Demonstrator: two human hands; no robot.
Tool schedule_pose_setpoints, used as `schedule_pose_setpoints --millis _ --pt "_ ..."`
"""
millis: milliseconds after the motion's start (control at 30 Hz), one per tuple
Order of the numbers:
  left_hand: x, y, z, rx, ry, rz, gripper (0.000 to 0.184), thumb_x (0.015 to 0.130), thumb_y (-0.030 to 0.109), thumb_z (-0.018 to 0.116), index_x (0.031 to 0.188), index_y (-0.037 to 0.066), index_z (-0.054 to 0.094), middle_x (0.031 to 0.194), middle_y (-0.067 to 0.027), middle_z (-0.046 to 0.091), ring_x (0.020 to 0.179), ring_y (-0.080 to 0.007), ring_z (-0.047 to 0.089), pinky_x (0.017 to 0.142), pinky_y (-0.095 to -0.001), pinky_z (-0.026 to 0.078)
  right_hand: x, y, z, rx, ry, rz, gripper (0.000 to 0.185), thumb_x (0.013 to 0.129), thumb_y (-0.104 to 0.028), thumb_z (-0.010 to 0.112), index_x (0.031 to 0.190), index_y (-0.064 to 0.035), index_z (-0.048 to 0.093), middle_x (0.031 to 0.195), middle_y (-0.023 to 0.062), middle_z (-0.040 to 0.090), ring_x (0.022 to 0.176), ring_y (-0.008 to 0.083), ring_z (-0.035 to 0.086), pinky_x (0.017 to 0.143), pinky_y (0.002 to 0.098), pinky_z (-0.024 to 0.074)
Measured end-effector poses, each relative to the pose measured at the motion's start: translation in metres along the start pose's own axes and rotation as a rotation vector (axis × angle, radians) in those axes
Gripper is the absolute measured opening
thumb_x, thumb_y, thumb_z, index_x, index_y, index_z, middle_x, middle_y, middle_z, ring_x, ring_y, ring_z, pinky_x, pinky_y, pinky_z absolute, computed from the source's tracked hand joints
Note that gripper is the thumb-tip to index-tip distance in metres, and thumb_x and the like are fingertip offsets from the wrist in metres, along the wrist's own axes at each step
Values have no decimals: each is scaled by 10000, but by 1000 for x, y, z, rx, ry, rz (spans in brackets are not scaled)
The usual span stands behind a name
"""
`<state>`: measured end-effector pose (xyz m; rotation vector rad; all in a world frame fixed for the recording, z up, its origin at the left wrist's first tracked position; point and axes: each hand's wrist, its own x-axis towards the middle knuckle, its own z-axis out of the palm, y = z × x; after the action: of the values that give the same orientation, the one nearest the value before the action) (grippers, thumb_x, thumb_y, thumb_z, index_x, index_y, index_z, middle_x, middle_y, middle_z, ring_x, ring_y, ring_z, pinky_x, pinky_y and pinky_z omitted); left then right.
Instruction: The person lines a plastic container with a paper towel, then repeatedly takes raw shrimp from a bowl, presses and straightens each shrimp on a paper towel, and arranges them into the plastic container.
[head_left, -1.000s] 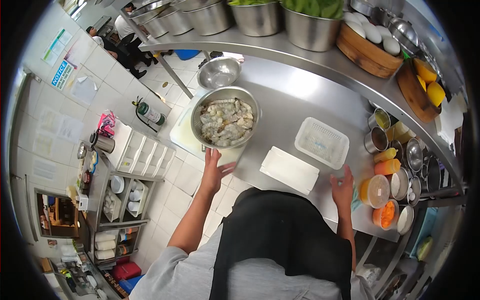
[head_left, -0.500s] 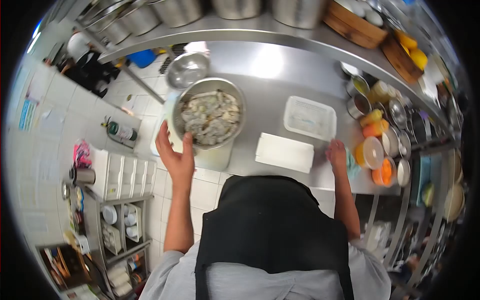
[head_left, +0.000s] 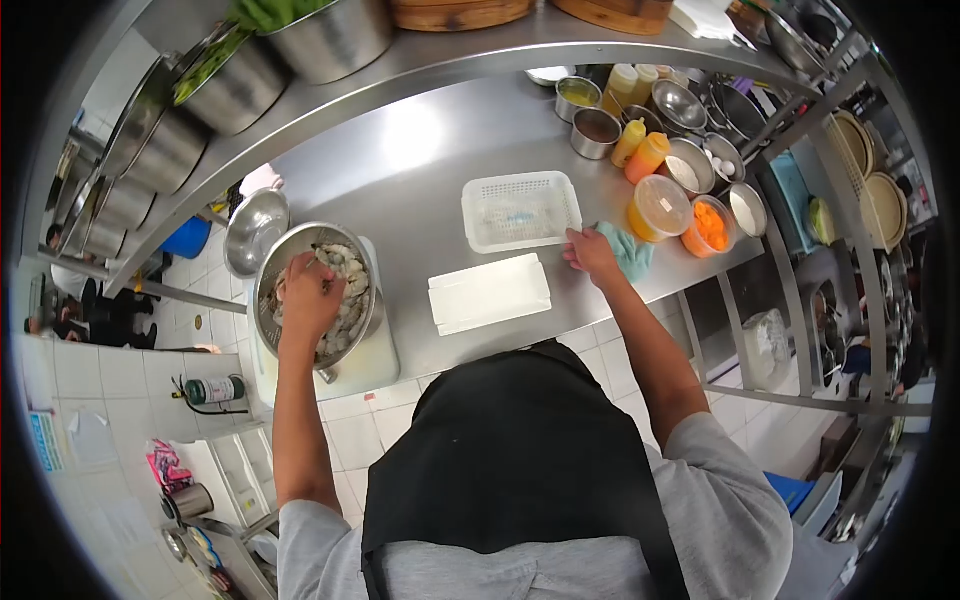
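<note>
On the left, a steel colander (head_left: 372, 312) holds a heap of raw shrimp (head_left: 345, 272). My left hand (head_left: 308, 305) is down in the heap, its fingers curled among the shrimp; the fingertips are partly hidden. To the right, a white perforated plastic basket (head_left: 520, 182) sits on the steel counter. My right hand (head_left: 592, 252) is at the near right corner of this basket, fingers bent at its rim. A white rectangular tray (head_left: 490, 293) lies in front of the basket. Beside my right hand is a crumpled green cloth (head_left: 628, 252).
A steel bowl (head_left: 257, 232) stands behind the colander, which rests over a white cutting board (head_left: 375, 365). Sauce bottles (head_left: 648, 157), a lidded tub (head_left: 660, 208) and a tub of orange pieces (head_left: 708, 230) crowd the right. A steel shelf (head_left: 440, 62) with pots runs overhead.
My left hand has gone from open beside the colander's rim down into the shrimp, and its fingers have curled. The right hand stays near the basket's corner. The view has turned to the right.
</note>
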<state>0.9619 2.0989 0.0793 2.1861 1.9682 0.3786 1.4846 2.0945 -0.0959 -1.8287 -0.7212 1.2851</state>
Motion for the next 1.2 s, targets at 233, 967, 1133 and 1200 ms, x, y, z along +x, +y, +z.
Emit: schedule_pose_setpoints --millis 233,967,1133,1200 --pt "-8 -24 10 -424 97 34 173 1023 164 752 1071 12 684 1162 -154 745 1127 -334 704 1054 -435 521 -9 -9 2 -24 -66 -13 411 1057 -447 680 1122 -41 662 986 66 709 809 198 720 711 373 578" --pt "-16 169 165 -1303 -493 105 223 1049 245 768 1158 69 685 1021 -44 758 904 -147 714 729 -343 619 -81 -46 44 225 -730 -82 637 1104 -626 528 1460 -114 657 1303 64 721 1199 210 661 950 430 534" --pt "-18 160 181 -1010 -520 145 168 961 152 771 1104 70 738 985 -104 773 932 -210 744 807 -397 614 -83 -18 47 -233 -667 -259 342 1001 -166 788 1305 -36 696 1076 7 724 948 115 671 762 273 518" --pt "-21 156 195 -753 -345 240 172 923 109 748 1092 79 760 1009 -132 781 983 -270 750 874 -440 599 -73 2 56 -529 -502 -795 293 948 -95 777 1233 -34 747 1048 105 749 929 259 702 799 379 544"
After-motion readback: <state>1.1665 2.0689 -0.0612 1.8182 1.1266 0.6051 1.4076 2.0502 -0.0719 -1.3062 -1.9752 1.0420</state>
